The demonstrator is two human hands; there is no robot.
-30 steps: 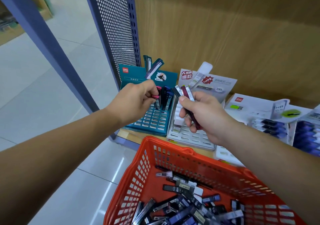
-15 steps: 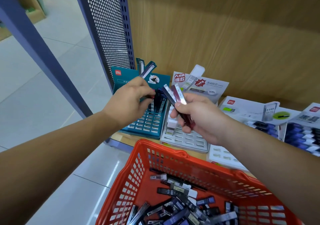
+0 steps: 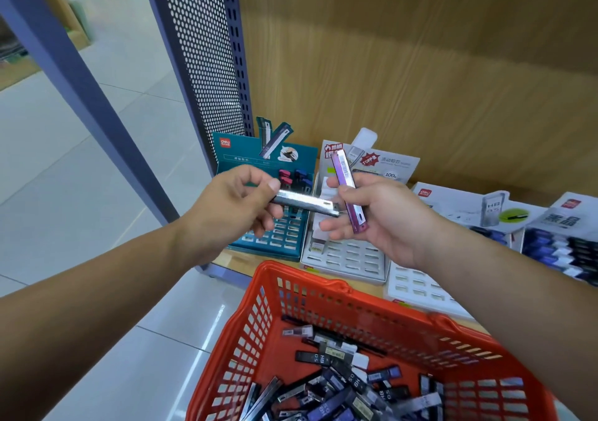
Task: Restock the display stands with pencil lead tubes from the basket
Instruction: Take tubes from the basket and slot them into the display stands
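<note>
Two tubes aloft at twelve o'clock: my left hand (image 3: 233, 203) pinches a silver tube (image 3: 304, 202), my right hand (image 3: 382, 220) grips a purple tube (image 3: 349, 190) — teal stand (image 3: 278, 242) beneath mostly unfilled, basket (image 3: 356, 317) at six heaped, so plenty remains.

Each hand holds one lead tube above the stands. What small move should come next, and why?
Probably the left hand should lower its grey tube into a free slot of the teal stand. That stand lies just beyond the hand and only its back rows look filled. The right hand holds the purple tube upright, ready to go next.
</note>
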